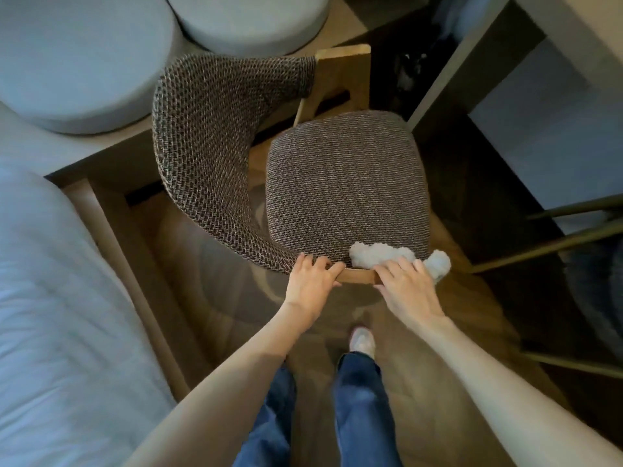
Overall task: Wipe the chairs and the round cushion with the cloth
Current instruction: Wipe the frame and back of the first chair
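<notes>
A chair with a grey-brown woven seat (347,187) and a curved woven backrest (202,156) stands below me on a wooden frame. My left hand (312,284) grips the near end of the backrest where it meets the wooden arm. My right hand (409,286) holds a fluffy white cloth (377,254) against the seat's near edge and the wooden rail. Two pale round cushions (77,62) (249,18) lie at the top left.
A bed with white bedding (50,315) fills the left side on a wooden base. A pale table edge (472,62) and dark metal legs (556,237) stand at the right. My legs and one foot (362,342) are on the wooden floor.
</notes>
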Demonstrator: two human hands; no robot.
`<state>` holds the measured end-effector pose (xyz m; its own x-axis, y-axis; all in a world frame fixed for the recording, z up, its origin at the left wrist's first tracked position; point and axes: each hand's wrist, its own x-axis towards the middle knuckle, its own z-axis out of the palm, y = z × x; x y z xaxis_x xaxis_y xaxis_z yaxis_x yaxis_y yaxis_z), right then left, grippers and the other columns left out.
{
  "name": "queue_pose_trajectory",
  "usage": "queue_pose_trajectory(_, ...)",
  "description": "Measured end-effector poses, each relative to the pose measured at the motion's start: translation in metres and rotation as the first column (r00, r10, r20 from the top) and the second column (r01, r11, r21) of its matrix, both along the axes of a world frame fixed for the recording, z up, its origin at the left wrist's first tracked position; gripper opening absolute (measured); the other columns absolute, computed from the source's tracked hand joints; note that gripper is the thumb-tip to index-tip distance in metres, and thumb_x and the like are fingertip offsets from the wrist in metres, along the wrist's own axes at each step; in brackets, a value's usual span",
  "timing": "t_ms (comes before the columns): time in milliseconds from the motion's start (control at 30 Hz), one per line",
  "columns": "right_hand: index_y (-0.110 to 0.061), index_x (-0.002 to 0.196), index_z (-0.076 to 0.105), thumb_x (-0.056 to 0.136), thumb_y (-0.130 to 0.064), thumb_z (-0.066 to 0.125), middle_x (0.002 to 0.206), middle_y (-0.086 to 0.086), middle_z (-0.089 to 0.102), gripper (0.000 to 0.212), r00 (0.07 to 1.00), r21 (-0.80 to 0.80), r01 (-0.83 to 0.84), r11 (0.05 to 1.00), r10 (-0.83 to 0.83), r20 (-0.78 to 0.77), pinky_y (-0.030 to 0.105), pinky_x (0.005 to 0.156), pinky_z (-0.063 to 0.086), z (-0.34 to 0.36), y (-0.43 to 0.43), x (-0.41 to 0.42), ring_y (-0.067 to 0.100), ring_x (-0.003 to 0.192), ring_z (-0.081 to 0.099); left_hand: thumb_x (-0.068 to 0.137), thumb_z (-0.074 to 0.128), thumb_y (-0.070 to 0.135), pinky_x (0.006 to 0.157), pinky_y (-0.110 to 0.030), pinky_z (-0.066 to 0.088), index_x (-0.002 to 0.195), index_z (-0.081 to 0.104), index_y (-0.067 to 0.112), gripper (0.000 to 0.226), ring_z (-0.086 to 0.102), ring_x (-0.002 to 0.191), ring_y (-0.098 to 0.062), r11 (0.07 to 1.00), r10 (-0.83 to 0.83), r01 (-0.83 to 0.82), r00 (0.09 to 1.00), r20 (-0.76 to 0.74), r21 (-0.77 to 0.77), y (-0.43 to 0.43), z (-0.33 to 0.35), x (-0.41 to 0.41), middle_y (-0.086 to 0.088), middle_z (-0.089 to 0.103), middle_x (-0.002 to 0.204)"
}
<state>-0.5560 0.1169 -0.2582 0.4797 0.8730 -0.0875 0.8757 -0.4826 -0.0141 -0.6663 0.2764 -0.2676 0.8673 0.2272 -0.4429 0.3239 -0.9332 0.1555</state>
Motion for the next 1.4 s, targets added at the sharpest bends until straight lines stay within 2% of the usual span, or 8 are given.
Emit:
queue_pose_trajectory(167, -0.013, 0.094, 0.072, 0.065, -0.024, 0.087, 0.091, 0.003, 0.070, 0.035, 1.000, -0.045, -0.007, 0.999, 0.006, -0.011, 0.038, 0.075, 0.051, 0.003, -0.017, 0.053, 0.024, 0.085, 0.065, 0.099, 0.038, 0.041, 0.115, -0.039, 0.017, 0.136, 0.039, 0.027, 0.040, 0.044, 0.126, -0.026, 0.996, 0.083, -0.082, 0.994, 0.071, -0.017, -0.028, -0.008, 0.042, -0.002, 0.052, 0.132)
queue_pose_trajectory(333, -0.023, 0.117, 0.063, 0.086, -0.037, 0.066, 0.112, -0.004, 0.063, 0.034, 0.979, -0.044, 0.029, 0.999, -0.038, -0.198, 0.035, 0.086, 0.041, -0.008, -0.028, 0.071, 0.020, 0.104, 0.054, 0.099, 0.042, 0.042, 0.115, -0.038, 0.017, 0.136, 0.047, 0.025, 0.042, 0.045, 0.125, -0.022, 0.985, 0.159, -0.142, 0.966, 0.205, -0.096, -0.033, -0.014, 0.037, 0.001, 0.054, 0.131)
queue_pose_trajectory(467, -0.026, 0.114, 0.065, 0.083, -0.043, 0.067, 0.110, -0.008, 0.062, 0.035, 0.928, 0.100, 0.124, 0.987, -0.080, -0.364, 0.032, 0.084, 0.043, -0.023, -0.037, 0.077, 0.016, 0.101, 0.051, 0.088, 0.062, 0.036, 0.095, -0.043, 0.042, 0.116, 0.066, 0.014, 0.036, 0.062, 0.096, -0.029, 0.986, 0.169, -0.154, 0.887, 0.429, -0.068, -0.036, -0.024, 0.033, -0.004, 0.067, 0.101)
queue_pose_trajectory(700, -0.015, 0.109, 0.067, 0.082, -0.053, 0.055, 0.106, -0.001, 0.063, 0.049, 0.936, 0.366, 0.216, 0.905, -0.085, -0.343, 0.028, 0.076, 0.043, -0.063, -0.046, 0.067, 0.020, 0.094, 0.051, 0.095, 0.042, 0.046, 0.095, -0.035, 0.031, 0.125, 0.061, 0.023, 0.042, 0.060, 0.094, -0.023, 0.970, 0.065, -0.198, 0.763, 0.643, 0.137, -0.042, -0.062, 0.025, 0.002, 0.064, 0.101)
queue_pose_trajectory(933, -0.001, 0.103, 0.062, 0.083, -0.053, 0.056, 0.095, 0.012, 0.062, 0.056, 0.982, 0.719, 0.185, 0.670, -0.105, -0.155, 0.022, 0.071, 0.032, -0.116, -0.038, 0.057, 0.029, 0.085, 0.052, 0.100, 0.041, 0.046, 0.092, -0.037, 0.033, 0.130, 0.059, 0.027, 0.040, 0.058, 0.092, -0.023, 0.924, -0.065, -0.297, 0.502, 0.863, 0.242, -0.044, -0.105, 0.027, 0.000, 0.065, 0.102)
queue_pose_trajectory(1167, -0.013, 0.114, 0.059, 0.079, -0.062, 0.057, 0.105, -0.008, 0.054, 0.060, 0.976, 0.884, 0.217, 0.415, -0.111, -0.188, 0.019, 0.076, 0.041, -0.146, -0.027, 0.059, 0.014, 0.097, 0.050, 0.101, 0.044, 0.039, 0.099, -0.037, 0.024, 0.128, 0.060, 0.021, 0.037, 0.046, 0.101, -0.021, 0.908, -0.112, -0.368, 0.250, 0.962, 0.201, -0.046, -0.134, 0.035, -0.006, 0.063, 0.106)
queue_pose_trajectory(1267, -0.025, 0.123, 0.053, 0.081, -0.063, 0.056, 0.116, -0.012, 0.052, 0.057, 0.957, 0.885, 0.289, 0.366, -0.147, -0.251, 0.019, 0.082, 0.042, -0.152, -0.025, 0.050, 0.008, 0.105, 0.044, 0.101, 0.042, 0.040, 0.099, -0.037, 0.024, 0.130, 0.058, 0.022, 0.037, 0.049, 0.101, -0.025, 0.902, -0.121, -0.377, 0.242, 0.963, 0.208, -0.047, -0.137, 0.035, -0.005, 0.061, 0.108)
queue_pose_trajectory(1400, -0.031, 0.137, 0.041, 0.088, -0.044, 0.063, 0.133, -0.010, 0.045, 0.055, 0.931, 0.877, 0.359, 0.318, -0.191, -0.312, 0.011, 0.090, 0.032, -0.157, -0.030, 0.028, 0.001, 0.114, 0.035, 0.101, 0.042, 0.039, 0.101, -0.039, 0.026, 0.133, 0.054, 0.023, 0.038, 0.047, 0.105, -0.024, 0.925, -0.098, -0.333, 0.257, 0.961, 0.183, -0.048, -0.135, 0.030, -0.004, 0.059, 0.112)
